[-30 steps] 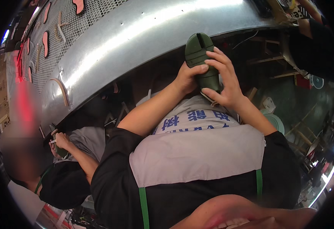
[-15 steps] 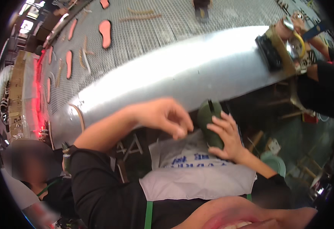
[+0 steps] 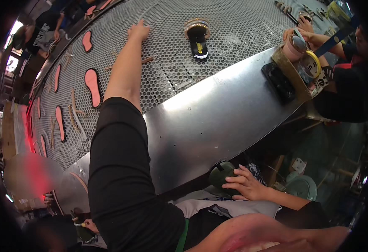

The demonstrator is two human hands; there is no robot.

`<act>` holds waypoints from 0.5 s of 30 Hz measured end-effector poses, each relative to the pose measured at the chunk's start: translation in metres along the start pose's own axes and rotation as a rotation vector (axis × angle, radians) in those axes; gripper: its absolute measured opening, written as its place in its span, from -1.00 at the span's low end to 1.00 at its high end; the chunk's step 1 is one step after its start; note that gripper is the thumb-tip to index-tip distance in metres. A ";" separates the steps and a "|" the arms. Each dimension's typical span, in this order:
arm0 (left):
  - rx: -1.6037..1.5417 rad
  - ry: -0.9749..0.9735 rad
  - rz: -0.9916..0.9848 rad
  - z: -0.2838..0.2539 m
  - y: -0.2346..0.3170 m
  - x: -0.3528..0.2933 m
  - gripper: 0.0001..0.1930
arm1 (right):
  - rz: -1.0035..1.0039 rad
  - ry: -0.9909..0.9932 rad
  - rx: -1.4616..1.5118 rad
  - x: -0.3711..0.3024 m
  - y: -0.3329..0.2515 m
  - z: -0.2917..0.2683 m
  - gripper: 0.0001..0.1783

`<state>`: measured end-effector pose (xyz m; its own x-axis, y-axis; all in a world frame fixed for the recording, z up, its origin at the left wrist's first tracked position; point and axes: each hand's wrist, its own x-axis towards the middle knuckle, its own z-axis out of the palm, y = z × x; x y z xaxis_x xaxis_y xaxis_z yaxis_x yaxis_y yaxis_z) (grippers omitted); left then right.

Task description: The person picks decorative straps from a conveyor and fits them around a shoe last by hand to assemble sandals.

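My left hand (image 3: 139,32) is stretched far out over the perforated conveyor surface (image 3: 173,54). Its fingers are pinched at the near end of a pale, curved strip (image 3: 148,12); the fingertips are small and partly hidden. Close to my body, my right hand (image 3: 246,185) curls over a dark green shoe last (image 3: 221,175) with a black slot in its top. The last's lower part is hidden behind the hand and my grey apron (image 3: 196,206).
A smooth metal ledge (image 3: 200,130) borders the conveyor. Pink insoles (image 3: 93,87) and loose strips (image 3: 75,113) lie at left, a sandal (image 3: 197,40) farther out. At right are a black box (image 3: 278,82), yellow tape roll (image 3: 312,63) and a co-worker's hands (image 3: 303,31).
My left hand has gone from above my lap out over the conveyor to the pale strip. The view has shifted toward the conveyor. My right hand stays on the shoe last.
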<state>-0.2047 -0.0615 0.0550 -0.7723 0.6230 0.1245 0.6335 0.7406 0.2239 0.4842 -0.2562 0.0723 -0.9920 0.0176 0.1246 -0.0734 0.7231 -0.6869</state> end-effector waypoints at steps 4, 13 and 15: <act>-0.049 -0.179 -0.064 0.002 0.025 -0.020 -0.37 | 0.022 0.031 -0.010 -0.007 -0.007 0.010 -0.39; -0.871 0.574 0.245 -0.142 0.042 -0.216 -0.79 | 0.049 0.021 -0.109 0.011 -0.023 -0.004 -0.40; -1.258 0.415 0.366 -0.174 0.023 -0.307 -0.76 | 0.058 0.044 -0.150 0.023 -0.046 -0.016 -0.39</act>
<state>0.0385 -0.2795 0.1901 -0.6699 0.4465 0.5931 0.5046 -0.3122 0.8049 0.4660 -0.2778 0.1185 -0.9885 0.0899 0.1217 0.0027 0.8148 -0.5797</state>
